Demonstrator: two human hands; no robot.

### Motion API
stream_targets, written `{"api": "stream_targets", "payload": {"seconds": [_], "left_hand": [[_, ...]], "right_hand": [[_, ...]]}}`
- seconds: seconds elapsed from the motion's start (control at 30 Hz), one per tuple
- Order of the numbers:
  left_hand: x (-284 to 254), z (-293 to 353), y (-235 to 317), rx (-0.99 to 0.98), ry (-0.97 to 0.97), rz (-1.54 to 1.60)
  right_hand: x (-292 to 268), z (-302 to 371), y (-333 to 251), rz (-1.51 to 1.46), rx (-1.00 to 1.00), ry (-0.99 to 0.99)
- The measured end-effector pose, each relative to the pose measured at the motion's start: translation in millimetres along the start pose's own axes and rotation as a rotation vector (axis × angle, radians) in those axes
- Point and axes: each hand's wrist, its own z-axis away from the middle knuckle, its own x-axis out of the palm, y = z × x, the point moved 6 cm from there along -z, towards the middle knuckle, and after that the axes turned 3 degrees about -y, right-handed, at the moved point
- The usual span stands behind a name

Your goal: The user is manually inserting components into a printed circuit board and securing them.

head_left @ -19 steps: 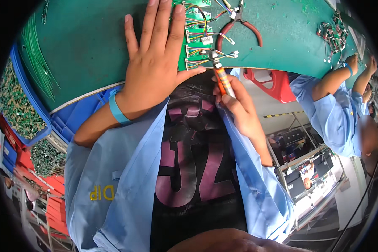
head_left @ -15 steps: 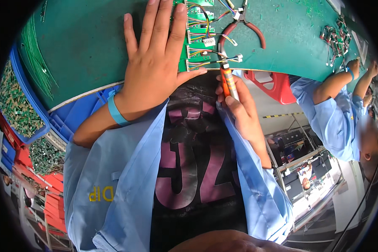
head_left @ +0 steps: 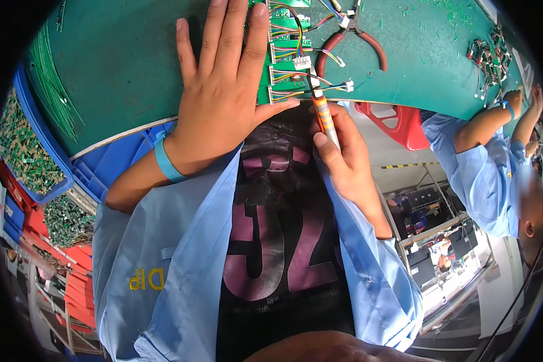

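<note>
At eleven o'clock, the left hand (head_left: 220,102) spreads flat against circuit boards (head_left: 265,77); the right hand (head_left: 344,148) pinches an orange-striped tool (head_left: 324,114).
Pliers (head_left: 353,29) lie towards one o'clock.

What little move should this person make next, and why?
Perhaps nudge the slim orange-and-white pen-shaped tool slightly toward the strip of green circuit boards: the right hand grips it, its tip appears close to their thin multicoloured wires, and the spread left hand lies along the boards' left side, seemingly steadying them.
</note>
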Motion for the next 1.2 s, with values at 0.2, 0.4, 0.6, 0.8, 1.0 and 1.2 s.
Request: {"api": "stream_targets", "payload": {"seconds": [0.2, 0.4, 0.6, 0.8, 1.0, 1.2], "left_hand": [[4.0, -4.3, 2.2, 0.021, 0.031, -0.003], [6.4, -4.7, 3.2, 0.022, 0.008, -0.019], [7.1, -5.1, 3.3, 0.019, 0.001, -0.003], [7.5, -3.3, 2.7, 0.004, -0.010, 0.002], [5.1, -1.9, 0.9, -0.003, -0.053, 0.010], [7.0, -1.1, -1.4, -0.011, -0.008, 0.044]], "right_hand": [[-4.4, -1.8, -7.4, 0.125, -0.057, 0.033], [-7.5, -8.7, 2.5, 0.026, -0.077, 0.065], [-8.2, -23.1, -12.5, -0.198, -0.083, 0.043], [-13.3, -31.7, -29.7, -0.192, -0.028, -0.014], [-14.0, -31.3, -32.1, -0.158, -0.087, -0.049], [-11.1, -30.1, -30.2, -0.080, -0.106, 0.010]]}}
